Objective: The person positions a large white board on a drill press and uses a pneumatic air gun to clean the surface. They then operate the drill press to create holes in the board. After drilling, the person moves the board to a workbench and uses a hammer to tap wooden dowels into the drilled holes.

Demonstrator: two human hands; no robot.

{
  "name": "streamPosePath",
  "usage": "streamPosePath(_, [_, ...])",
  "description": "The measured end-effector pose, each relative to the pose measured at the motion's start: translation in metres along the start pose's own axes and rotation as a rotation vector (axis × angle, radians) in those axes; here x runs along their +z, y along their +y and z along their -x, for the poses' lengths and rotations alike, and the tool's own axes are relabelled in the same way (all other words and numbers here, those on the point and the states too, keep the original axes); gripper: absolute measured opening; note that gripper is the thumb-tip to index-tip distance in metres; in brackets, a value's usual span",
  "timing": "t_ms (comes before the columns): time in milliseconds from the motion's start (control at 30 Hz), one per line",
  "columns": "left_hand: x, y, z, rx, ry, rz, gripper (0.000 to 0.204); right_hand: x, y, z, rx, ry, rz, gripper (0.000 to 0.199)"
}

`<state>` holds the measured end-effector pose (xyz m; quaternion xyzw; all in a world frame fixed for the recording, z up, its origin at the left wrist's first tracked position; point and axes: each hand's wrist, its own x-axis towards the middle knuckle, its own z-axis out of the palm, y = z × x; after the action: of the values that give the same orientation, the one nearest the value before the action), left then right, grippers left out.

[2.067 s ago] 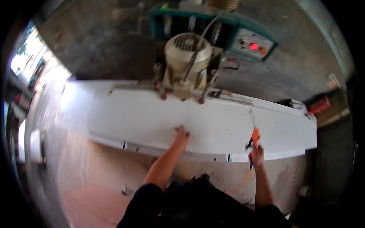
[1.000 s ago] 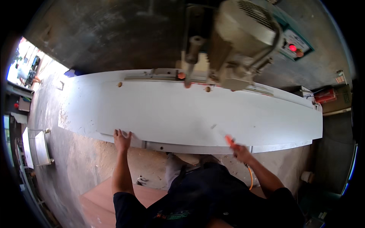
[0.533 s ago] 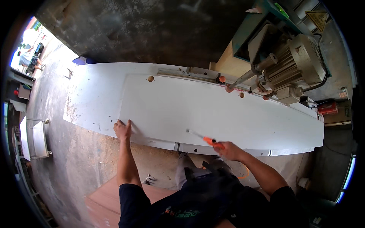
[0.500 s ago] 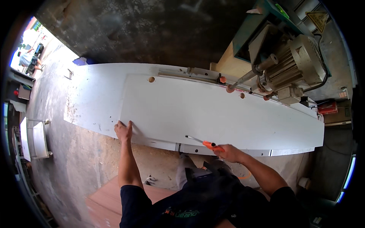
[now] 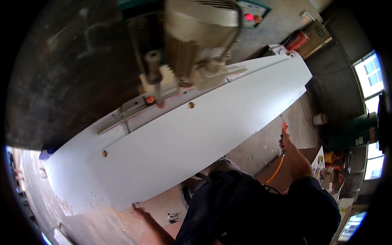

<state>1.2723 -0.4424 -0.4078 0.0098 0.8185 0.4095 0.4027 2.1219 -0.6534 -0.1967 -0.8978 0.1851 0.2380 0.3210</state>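
A long white board (image 5: 175,155) with round holes along its far edge lies on a white machine table (image 5: 77,149). At its near left corner is my left hand (image 5: 140,212), slightly blurred, with fingers apart at the edge. My right hand (image 5: 287,141), beyond the near edge at the right, is wrapped round an orange air blow gun (image 5: 284,128). Its thin nozzle points toward the board's edge, and an orange hose (image 5: 277,173) trails from its handle toward my body.
A large motor (image 5: 179,53) and a bar with a rounded handle (image 5: 153,67) overhang the board's far side. Along the back runs a metal rail (image 5: 118,119) with a red knob (image 5: 150,99). A white bucket (image 5: 320,119) stands on the floor at the right.
The view has turned to the right, so the board now slants up toward the right. My right hand has carried the blow gun from above the board to beyond its near right edge.
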Motion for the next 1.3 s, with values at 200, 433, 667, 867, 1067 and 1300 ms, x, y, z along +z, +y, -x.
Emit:
streamPosePath(200, [0.131,-0.057,0.243,-0.304,-0.467,0.364,0.062,-0.055,0.021,-0.081,-0.082,-0.201,-0.121,0.05])
streamPosePath(433, [0.164,-0.059,0.234,-0.274,-0.332,0.373,0.061,-0.057,-0.047,-0.102,-0.324,-0.576,0.194,0.044])
streamPosePath(667, [0.156,-0.06,0.264,-0.231,-0.264,0.25,0.059,-0.054,-0.061,-0.28,-0.062,-0.091,-0.276,0.04])
streamPosePath(867, [0.149,-0.039,0.295,-0.26,-0.13,0.276,0.061,-0.019,-0.094,-0.365,-0.187,-0.346,-0.835,0.038])
streamPosePath(1067, [0.117,-0.017,0.266,-0.167,-0.055,0.245,0.064,-0.001,-0.087,-0.337,-0.319,-0.468,-0.774,0.035])
streamPosePath(1300, [0.179,-0.07,0.33,-0.141,-0.435,0.285,0.048,0.053,-0.027,-0.145,-0.161,-0.398,-0.684,0.022])
